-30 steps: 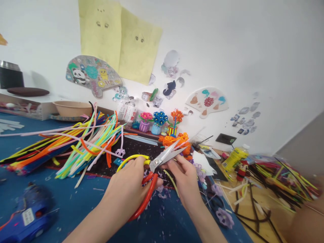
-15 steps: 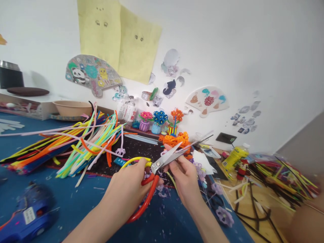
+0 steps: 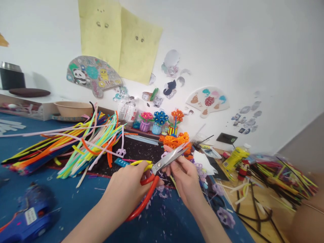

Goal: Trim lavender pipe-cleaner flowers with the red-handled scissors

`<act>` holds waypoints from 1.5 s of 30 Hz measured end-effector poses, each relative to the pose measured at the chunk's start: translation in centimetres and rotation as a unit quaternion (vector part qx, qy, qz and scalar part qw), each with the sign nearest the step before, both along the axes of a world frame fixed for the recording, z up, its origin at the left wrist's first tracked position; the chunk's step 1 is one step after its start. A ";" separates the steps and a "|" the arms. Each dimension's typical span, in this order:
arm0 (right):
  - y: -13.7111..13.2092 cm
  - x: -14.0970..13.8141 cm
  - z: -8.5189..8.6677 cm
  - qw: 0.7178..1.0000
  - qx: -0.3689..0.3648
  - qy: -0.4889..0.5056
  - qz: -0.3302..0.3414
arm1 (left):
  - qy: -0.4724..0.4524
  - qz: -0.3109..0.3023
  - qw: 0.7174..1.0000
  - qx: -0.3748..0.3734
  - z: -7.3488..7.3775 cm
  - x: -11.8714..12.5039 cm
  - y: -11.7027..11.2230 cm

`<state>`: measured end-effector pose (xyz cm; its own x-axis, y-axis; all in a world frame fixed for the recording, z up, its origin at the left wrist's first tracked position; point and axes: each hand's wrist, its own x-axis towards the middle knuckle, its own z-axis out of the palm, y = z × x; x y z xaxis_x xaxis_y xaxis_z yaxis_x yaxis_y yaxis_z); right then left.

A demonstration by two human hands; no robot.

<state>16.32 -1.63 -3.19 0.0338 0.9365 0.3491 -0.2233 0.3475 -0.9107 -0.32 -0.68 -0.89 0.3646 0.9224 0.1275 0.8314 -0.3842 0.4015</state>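
Scissors (image 3: 144,204) with red and yellow handles are in my left hand (image 3: 131,184), its fingers wrapped through the loops. Their metal blades point up to the right, nearly closed, over the fingers of my right hand (image 3: 186,175). That hand is closed in a pinch, with a thin yellowish pipe cleaner (image 3: 175,185) sticking out below it. A bit of lilac fuzz (image 3: 165,154) shows by the right fingertips. What lies between the blades is hard to make out.
Bundled coloured pipe cleaners (image 3: 83,145) lie at left, and a blue glue gun (image 3: 30,216) in front of them. Orange pipe-cleaner pieces (image 3: 174,140) and small potted flowers (image 3: 160,123) stand behind. Lilac flowers (image 3: 225,217) and a yellow bottle (image 3: 236,157) are at right.
The scissor blades have swung from open to nearly closed beside my right fingers. Both hands stay in almost the same place.
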 end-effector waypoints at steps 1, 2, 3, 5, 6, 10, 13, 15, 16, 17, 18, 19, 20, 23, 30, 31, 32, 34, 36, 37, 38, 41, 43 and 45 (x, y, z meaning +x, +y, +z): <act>0.0 0.0 0.1 1.000 -0.004 0.009 0.005 | 0.000 0.002 1.000 -0.002 0.0 0.0 0.0; 0.0 -0.1 0.2 1.000 -0.008 0.018 0.010 | -0.001 0.005 1.000 -0.005 0.1 0.0 0.0; -0.1 -0.1 0.3 1.000 -0.012 0.025 0.013 | -0.001 0.006 1.000 -0.010 0.1 0.0 0.0; -0.2 -0.2 0.5 0.999 -0.020 0.031 0.015 | -0.003 0.007 1.000 -0.022 0.2 0.0 -0.1; -0.2 -0.3 0.6 0.999 -0.022 0.031 0.014 | -0.005 0.007 1.000 -0.027 0.2 0.0 -0.2; -0.3 -0.3 0.7 1.000 -0.024 0.009 0.007 | -0.017 0.004 0.999 -0.028 0.0 0.1 -0.4; -0.3 -0.2 0.5 1.000 -0.021 -0.013 0.006 | -0.019 0.006 0.999 -0.031 0.0 0.2 -0.3; -0.2 -0.2 0.3 1.000 -0.012 -0.024 0.002 | -0.026 0.002 0.999 -0.037 0.0 0.2 -0.3; -0.3 -0.2 0.2 1.000 -0.008 -0.029 0.002 | -0.030 -0.002 0.999 -0.038 0.0 0.2 -0.2; -0.3 -0.2 0.2 0.999 -0.006 -0.032 0.002 | -0.031 -0.005 0.999 -0.038 0.0 0.2 -0.2; -0.3 -0.2 0.1 0.999 -0.005 -0.034 0.004 | -0.030 -0.007 0.999 -0.037 0.0 0.2 -0.1; -0.3 -0.2 0.1 0.999 -0.006 -0.035 0.007 | -0.028 -0.009 0.999 -0.034 0.0 0.2 -0.1; -0.3 -0.2 0.0 0.999 -0.006 -0.036 0.009 | -0.025 -0.009 0.999 -0.029 -0.1 0.1 -0.1; -0.3 -0.1 0.1 0.999 -0.005 -0.031 0.013 | -0.012 -0.008 1.000 -0.016 -0.2 0.1 0.0; -0.3 -0.1 0.2 0.999 -0.009 -0.027 0.018 | 0.023 -0.004 1.000 -0.009 0.0 0.1 0.1; -0.3 -0.1 0.2 0.999 -0.008 -0.030 0.018 | 0.026 -0.003 1.000 -0.009 0.0 0.0 0.1; -0.3 -0.1 0.2 0.999 -0.007 -0.034 0.018 | 0.029 -0.001 1.000 -0.009 0.0 0.0 0.1; -0.3 -0.2 0.3 0.999 -0.005 -0.037 0.017 | 0.032 -0.002 0.999 -0.006 0.0 0.0 0.1; -0.4 -0.3 0.5 0.999 -0.011 -0.030 0.014 | 0.025 0.002 1.000 -0.001 -0.1 0.0 0.1; -0.4 -0.3 0.5 1.000 -0.016 -0.024 0.013 | 0.020 0.005 1.000 -0.001 -0.2 0.0 0.1; -0.4 -0.3 0.6 1.000 -0.021 -0.017 0.012 | 0.013 0.009 1.000 -0.003 -0.2 0.0 0.1; -0.4 -0.4 0.7 0.999 -0.032 0.005 0.012 | -0.036 0.013 0.999 -0.010 -0.1 -0.1 0.1; -0.3 -0.3 0.6 0.999 -0.037 0.021 0.013 | -0.072 0.017 0.997 -0.010 0.0 -0.1 0.1; -0.3 -0.3 0.6 0.999 -0.037 0.034 0.015 | -0.083 0.028 0.996 -0.013 0.2 -0.1 0.1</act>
<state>16.06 -1.92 -2.54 0.0270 0.9607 0.2763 -0.2955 0.2717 -0.9159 -0.44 -0.62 -0.65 0.2886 0.9444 0.1574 0.7727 -0.3268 0.5442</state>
